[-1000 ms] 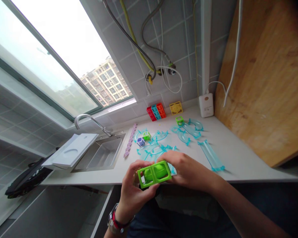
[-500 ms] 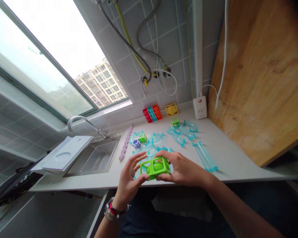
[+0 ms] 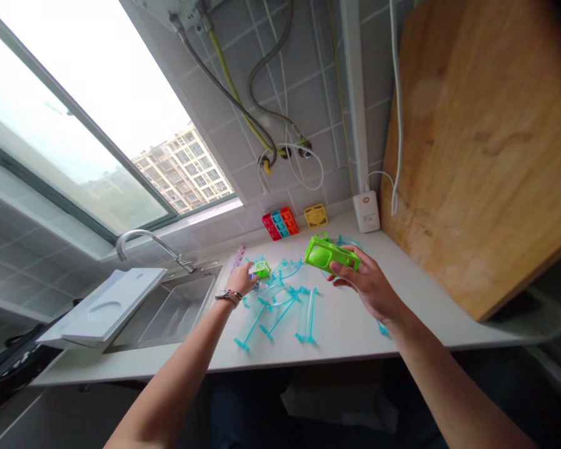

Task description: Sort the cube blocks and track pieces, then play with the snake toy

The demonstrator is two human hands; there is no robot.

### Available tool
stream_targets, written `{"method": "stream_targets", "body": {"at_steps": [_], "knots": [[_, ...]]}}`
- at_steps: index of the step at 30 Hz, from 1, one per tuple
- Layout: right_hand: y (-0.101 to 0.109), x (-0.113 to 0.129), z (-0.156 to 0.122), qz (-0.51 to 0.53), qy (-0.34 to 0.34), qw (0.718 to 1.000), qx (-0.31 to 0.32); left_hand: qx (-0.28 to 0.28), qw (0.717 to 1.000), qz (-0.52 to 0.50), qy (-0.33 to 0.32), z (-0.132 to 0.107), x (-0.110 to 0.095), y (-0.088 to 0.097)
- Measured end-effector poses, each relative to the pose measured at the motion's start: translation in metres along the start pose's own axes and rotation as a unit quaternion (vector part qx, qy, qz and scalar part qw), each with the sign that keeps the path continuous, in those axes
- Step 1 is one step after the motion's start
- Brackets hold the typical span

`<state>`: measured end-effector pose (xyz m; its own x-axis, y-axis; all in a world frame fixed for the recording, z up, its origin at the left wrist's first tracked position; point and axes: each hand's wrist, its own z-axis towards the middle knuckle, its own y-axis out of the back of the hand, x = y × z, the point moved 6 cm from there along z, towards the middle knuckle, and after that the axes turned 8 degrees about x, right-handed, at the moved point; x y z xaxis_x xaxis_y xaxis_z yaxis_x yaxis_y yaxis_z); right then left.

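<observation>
In my right hand (image 3: 362,280) is a bright green plastic frame block (image 3: 334,254), raised above the right part of the counter. Its fingers are closed around the block's right end, and the block tilts down to the right. My left hand (image 3: 242,279) reaches far over the counter at the left, its visible fingers apart beside a small green cube frame (image 3: 262,269). A purple-blue cube (image 3: 255,282) is mostly hidden by that hand. Clear teal track pieces (image 3: 280,308), straight and curved, lie scattered around.
Red, teal and orange frame blocks (image 3: 280,223) and a yellow one (image 3: 316,216) stand against the wall. Left are a sink (image 3: 182,305), a faucet (image 3: 154,237) and a white board (image 3: 103,305). A white box (image 3: 367,212) stands near the wooden panel (image 3: 477,156).
My left hand has left the green block and reached forward and left to the small cubes. My right hand has lifted the block up and to the right. The view has shifted slightly.
</observation>
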<state>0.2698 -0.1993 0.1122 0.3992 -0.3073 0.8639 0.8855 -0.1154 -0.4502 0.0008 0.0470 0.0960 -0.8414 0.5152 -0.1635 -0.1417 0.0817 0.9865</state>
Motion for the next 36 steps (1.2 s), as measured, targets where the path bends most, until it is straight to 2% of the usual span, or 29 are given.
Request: {"method": "stream_targets", "body": {"at_steps": [3, 7, 14, 22, 24, 27, 30, 32, 34, 35, 36], "knots": [[0.0, -0.001, 0.001, 0.006, -0.008, 1.0, 0.005, 0.033, 0.999, 0.026, -0.015, 0.018, 0.007, -0.013], [-0.001, -0.001, 0.0, 0.003, -0.014, 1.0, 0.008, 0.053, 0.997, 0.051, -0.029, 0.027, 0.014, -0.023], [-0.006, -0.004, -0.001, -0.01, -0.019, 1.0, 0.022, 0.027, 0.999, 0.037, -0.009, 0.031, 0.022, -0.027], [-0.005, -0.007, 0.001, -0.015, -0.018, 1.0, 0.018, -0.054, 0.992, -0.09, 0.065, 0.034, 0.038, -0.009], [-0.005, -0.008, 0.001, -0.011, -0.018, 1.0, 0.015, -0.077, 0.984, -0.143, 0.078, 0.036, 0.035, 0.0], [-0.006, -0.008, 0.002, 0.0, -0.019, 1.0, 0.015, -0.107, 0.962, -0.239, 0.077, 0.031, 0.02, 0.014], [-0.008, -0.007, 0.002, 0.024, -0.02, 0.999, 0.015, -0.109, 0.928, -0.35, 0.066, 0.003, -0.007, 0.025], [-0.009, -0.008, 0.001, 0.05, -0.024, 0.998, 0.016, -0.092, 0.9, -0.422, 0.061, -0.036, -0.029, 0.026], [-0.012, -0.012, 0.001, 0.085, -0.042, 0.995, 0.025, -0.083, 0.872, -0.478, 0.063, -0.087, -0.049, 0.02], [-0.015, -0.015, 0.0, 0.104, -0.056, 0.992, 0.033, -0.077, 0.849, -0.518, 0.071, -0.115, -0.058, 0.013], [-0.018, -0.018, 0.0, 0.123, -0.07, 0.989, 0.042, -0.068, 0.779, -0.615, 0.099, -0.142, -0.064, 0.0]]}}
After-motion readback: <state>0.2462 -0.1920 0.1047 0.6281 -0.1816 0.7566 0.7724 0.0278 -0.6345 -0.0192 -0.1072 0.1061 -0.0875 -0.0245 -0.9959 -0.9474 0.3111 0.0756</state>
